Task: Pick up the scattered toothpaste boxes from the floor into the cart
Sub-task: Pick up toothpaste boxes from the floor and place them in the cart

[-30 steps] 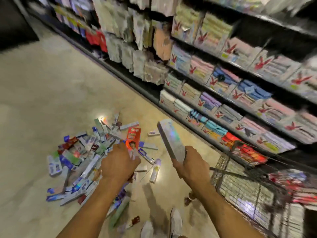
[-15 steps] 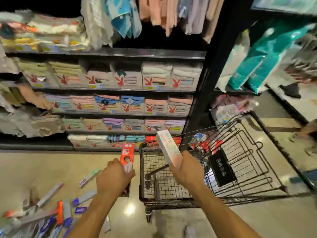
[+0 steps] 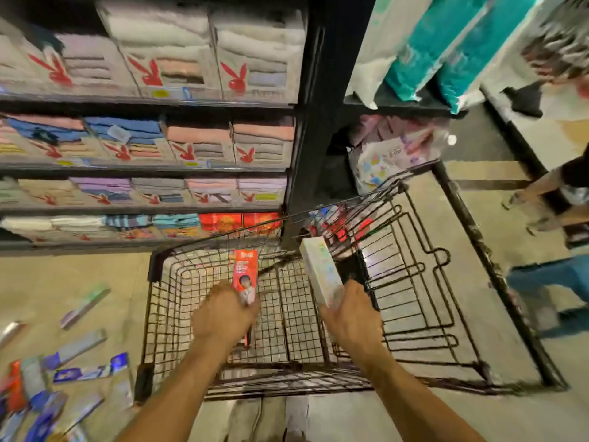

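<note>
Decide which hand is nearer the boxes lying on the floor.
Left: the left hand is just right of the floor boxes, over the cart; the right hand is farther right.

Beige floor (image 3: 47,275), wire cart (image 3: 414,269) standing on it beside the shelves (image 3: 143,209), boxes (image 3: 83,373) scattered flat at lower left, one greenish box (image 3: 84,306) lying apart from the heap, nearer the shelves.
</note>
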A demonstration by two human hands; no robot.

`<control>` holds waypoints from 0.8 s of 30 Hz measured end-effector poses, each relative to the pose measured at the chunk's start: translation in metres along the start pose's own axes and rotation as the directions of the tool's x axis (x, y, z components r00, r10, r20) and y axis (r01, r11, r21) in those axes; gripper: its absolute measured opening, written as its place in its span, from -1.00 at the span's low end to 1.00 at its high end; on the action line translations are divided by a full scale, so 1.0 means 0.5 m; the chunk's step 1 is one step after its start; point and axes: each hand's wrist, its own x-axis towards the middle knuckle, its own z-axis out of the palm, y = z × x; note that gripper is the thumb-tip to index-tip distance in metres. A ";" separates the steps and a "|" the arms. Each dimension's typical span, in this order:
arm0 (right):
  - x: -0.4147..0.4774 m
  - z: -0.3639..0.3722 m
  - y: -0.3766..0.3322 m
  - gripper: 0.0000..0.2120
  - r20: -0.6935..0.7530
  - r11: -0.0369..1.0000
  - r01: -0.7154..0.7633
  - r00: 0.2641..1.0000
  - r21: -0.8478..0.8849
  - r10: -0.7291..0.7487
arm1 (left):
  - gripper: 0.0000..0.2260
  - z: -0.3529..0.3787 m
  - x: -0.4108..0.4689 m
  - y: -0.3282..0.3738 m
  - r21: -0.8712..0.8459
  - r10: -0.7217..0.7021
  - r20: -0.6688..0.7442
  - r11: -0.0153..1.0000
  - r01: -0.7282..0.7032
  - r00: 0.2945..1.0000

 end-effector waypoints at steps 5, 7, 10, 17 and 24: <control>0.134 0.152 0.057 -0.49 0.040 0.998 -0.050 0.998 -0.024 0.051 | -0.52 0.171 0.150 0.013 -0.014 -0.069 0.078 0.997 0.070 0.995; 0.174 0.215 0.074 -0.48 0.038 0.998 -0.044 0.998 -0.045 0.046 | -0.53 0.245 0.203 0.007 -0.008 -0.106 0.104 0.994 0.107 0.989; 0.217 0.308 0.097 -0.49 0.026 0.998 -0.050 0.998 -0.049 0.051 | -0.49 0.349 0.267 -0.008 0.010 -0.141 0.091 0.990 0.141 0.986; 0.267 0.502 0.111 -0.54 0.023 0.998 -0.057 0.998 0.014 0.056 | -0.42 0.532 0.376 -0.066 0.032 -0.211 0.104 0.977 0.209 0.972; 0.360 0.625 0.103 -0.54 0.123 0.953 -0.302 0.945 -0.026 0.303 | -0.39 0.612 0.436 -0.137 0.061 -0.203 0.048 0.978 0.200 0.978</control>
